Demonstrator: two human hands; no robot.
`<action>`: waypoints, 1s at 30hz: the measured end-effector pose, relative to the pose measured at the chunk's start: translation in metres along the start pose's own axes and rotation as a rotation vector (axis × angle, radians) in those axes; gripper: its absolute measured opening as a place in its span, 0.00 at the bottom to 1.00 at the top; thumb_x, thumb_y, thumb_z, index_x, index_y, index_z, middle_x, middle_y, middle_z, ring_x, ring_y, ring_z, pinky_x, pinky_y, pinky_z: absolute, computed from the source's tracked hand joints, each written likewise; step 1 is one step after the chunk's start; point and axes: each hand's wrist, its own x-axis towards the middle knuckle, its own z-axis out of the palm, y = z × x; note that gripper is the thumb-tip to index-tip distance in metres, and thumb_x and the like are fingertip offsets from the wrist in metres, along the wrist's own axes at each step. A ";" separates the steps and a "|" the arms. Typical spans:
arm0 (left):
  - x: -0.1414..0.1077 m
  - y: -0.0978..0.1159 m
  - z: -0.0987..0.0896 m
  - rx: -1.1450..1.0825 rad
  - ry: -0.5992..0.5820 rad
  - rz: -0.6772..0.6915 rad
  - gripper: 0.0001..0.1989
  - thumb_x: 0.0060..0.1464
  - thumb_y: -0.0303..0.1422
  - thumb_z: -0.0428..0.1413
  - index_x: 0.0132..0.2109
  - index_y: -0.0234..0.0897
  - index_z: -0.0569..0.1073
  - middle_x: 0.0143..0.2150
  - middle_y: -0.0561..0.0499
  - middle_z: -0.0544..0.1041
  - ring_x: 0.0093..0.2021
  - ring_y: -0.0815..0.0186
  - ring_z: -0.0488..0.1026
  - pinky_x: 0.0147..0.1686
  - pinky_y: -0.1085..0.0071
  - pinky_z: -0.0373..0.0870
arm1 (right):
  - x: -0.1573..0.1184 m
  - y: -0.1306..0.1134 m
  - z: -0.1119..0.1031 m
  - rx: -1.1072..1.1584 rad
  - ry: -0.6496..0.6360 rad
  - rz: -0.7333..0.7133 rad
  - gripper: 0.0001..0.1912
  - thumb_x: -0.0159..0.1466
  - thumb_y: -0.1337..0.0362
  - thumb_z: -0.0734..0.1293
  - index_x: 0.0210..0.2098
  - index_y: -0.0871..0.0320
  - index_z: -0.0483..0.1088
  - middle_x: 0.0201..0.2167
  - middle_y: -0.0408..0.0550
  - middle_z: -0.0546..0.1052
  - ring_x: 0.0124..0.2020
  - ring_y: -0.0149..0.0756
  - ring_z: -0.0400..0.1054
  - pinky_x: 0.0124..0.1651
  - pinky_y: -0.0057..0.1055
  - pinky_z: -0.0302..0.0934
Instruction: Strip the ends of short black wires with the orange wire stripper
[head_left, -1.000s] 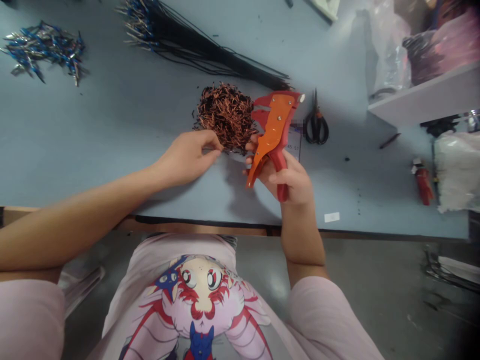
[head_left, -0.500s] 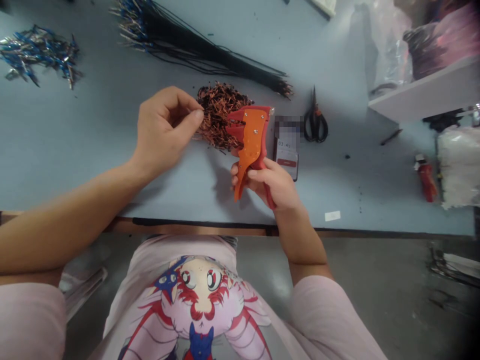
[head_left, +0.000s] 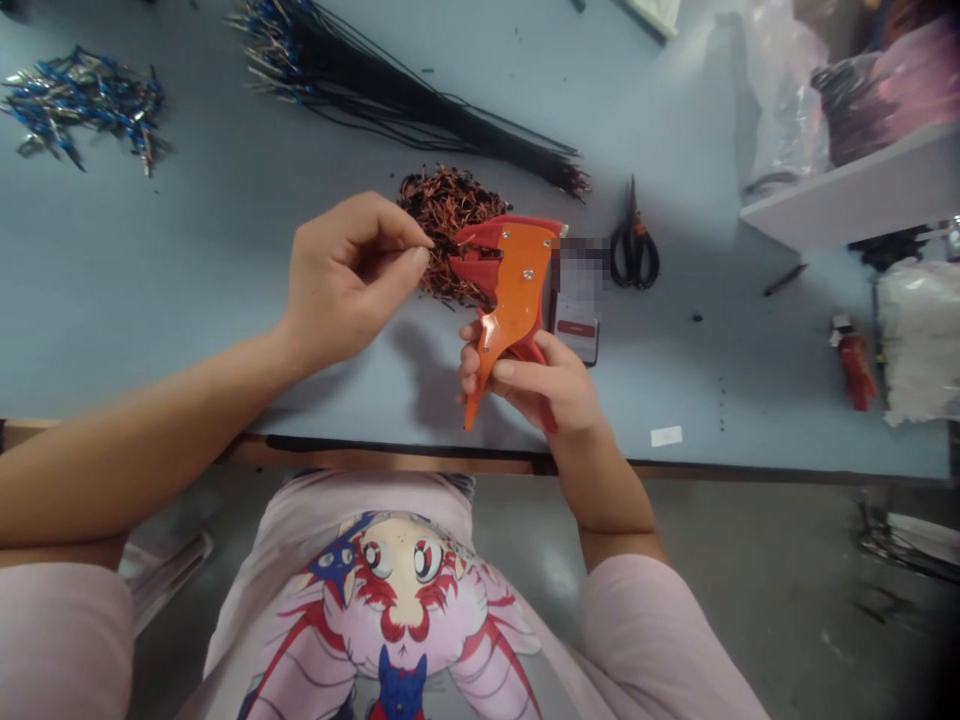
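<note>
My right hand [head_left: 555, 375] grips an orange and red wire stripper [head_left: 517, 285], its jaws pointing left. Fingers and thumb wrap around the handles, which stand apart. Just left of the jaws, my left hand [head_left: 356, 270] is closed in a pinch of thumb and forefinger; whatever lies between the fingertips is too small to make out. Behind both hands is a pile of short copper-coloured and dark wire scraps [head_left: 450, 195], partly covered by the stripper's jaws. Farther back lies a long bundle of black wires [head_left: 420, 105], with blue and metallic ends at the left.
A heap of blue and silver connectors [head_left: 86, 105] lies at far left. Right of the stripper are a phone [head_left: 576, 335] and black-handled scissors [head_left: 635, 245]. A red-handled tool [head_left: 853, 365] rests near a plastic bag [head_left: 919, 340]. A shelf [head_left: 847, 185] with bags juts in at upper right.
My left hand has moved right, closer to the stripper's jaws. The stripper has shifted slightly right, and its handles look farther apart.
</note>
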 end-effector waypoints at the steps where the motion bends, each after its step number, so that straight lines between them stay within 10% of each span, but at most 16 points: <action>1: -0.001 0.001 0.000 0.008 -0.007 0.003 0.07 0.61 0.37 0.53 0.35 0.43 0.73 0.31 0.53 0.75 0.34 0.66 0.72 0.33 0.68 0.67 | 0.000 0.000 0.000 0.009 -0.015 0.016 0.16 0.58 0.65 0.74 0.45 0.60 0.72 0.36 0.47 0.75 0.33 0.36 0.73 0.35 0.37 0.74; 30: -0.004 0.000 0.002 0.085 -0.047 0.028 0.07 0.58 0.34 0.54 0.36 0.40 0.75 0.30 0.53 0.77 0.30 0.69 0.71 0.30 0.70 0.68 | -0.005 0.000 0.003 -0.029 -0.034 0.032 0.15 0.60 0.60 0.74 0.43 0.61 0.72 0.32 0.47 0.77 0.29 0.35 0.74 0.33 0.36 0.74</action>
